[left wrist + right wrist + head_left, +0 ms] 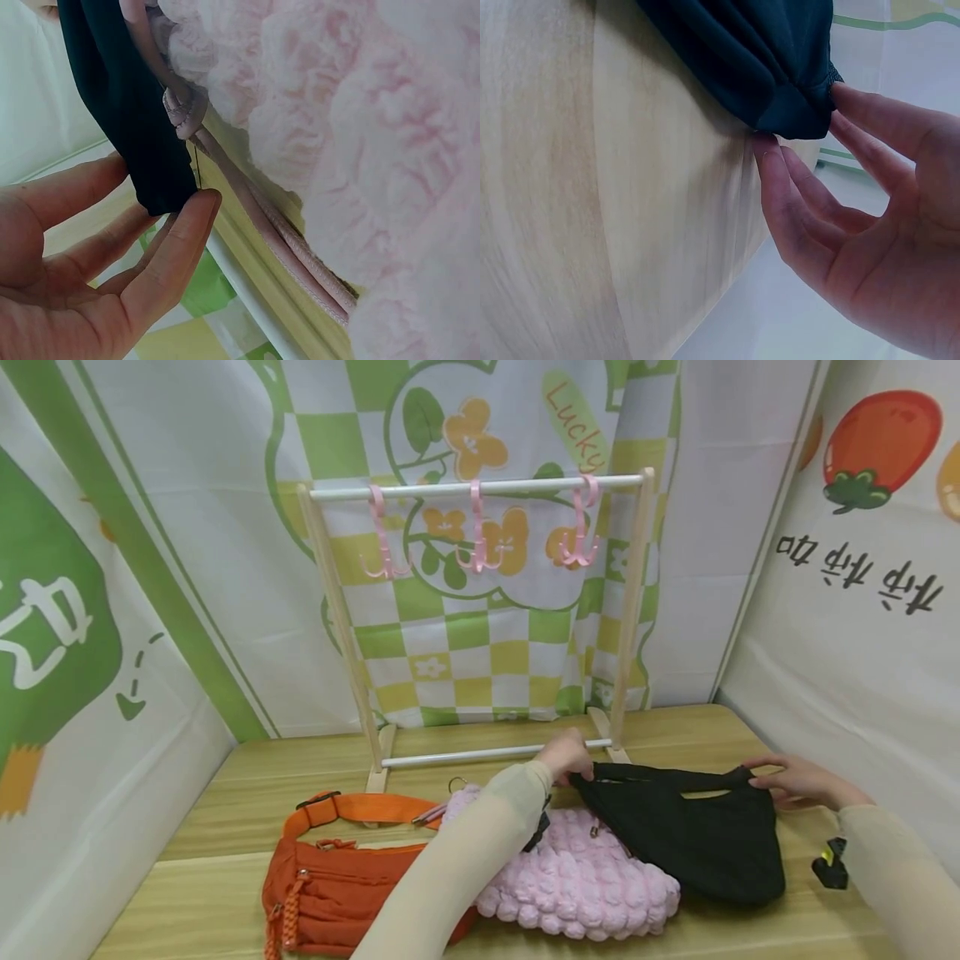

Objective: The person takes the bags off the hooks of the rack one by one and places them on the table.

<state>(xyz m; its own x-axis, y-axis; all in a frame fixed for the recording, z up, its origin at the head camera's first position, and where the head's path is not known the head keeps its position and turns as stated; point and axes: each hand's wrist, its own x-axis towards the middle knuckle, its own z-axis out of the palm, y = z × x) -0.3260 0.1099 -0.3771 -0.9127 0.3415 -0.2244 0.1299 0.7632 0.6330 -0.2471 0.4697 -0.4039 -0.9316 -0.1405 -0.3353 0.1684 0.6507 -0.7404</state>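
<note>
A black shoulder bag (705,847) lies at the right of the table, its strap side toward the rack. My left hand (567,755) pinches the strap's left end; in the left wrist view, thumb and fingers (169,259) meet round the black cloth. At the other top corner my right hand (806,781) grips the bag, with fingertips on both sides of the dark fabric (791,112) in the right wrist view. Partly under the black bag's left side is a pink puffy bag (577,877), which my left forearm partly covers.
An orange waist bag (345,893) lies at the left, partly behind my left sleeve. Behind the bags stands a wooden rack (630,627) with a white top bar (525,486). From it hang three pink hooks (477,531). Printed cloth walls enclose the wooden table (195,835).
</note>
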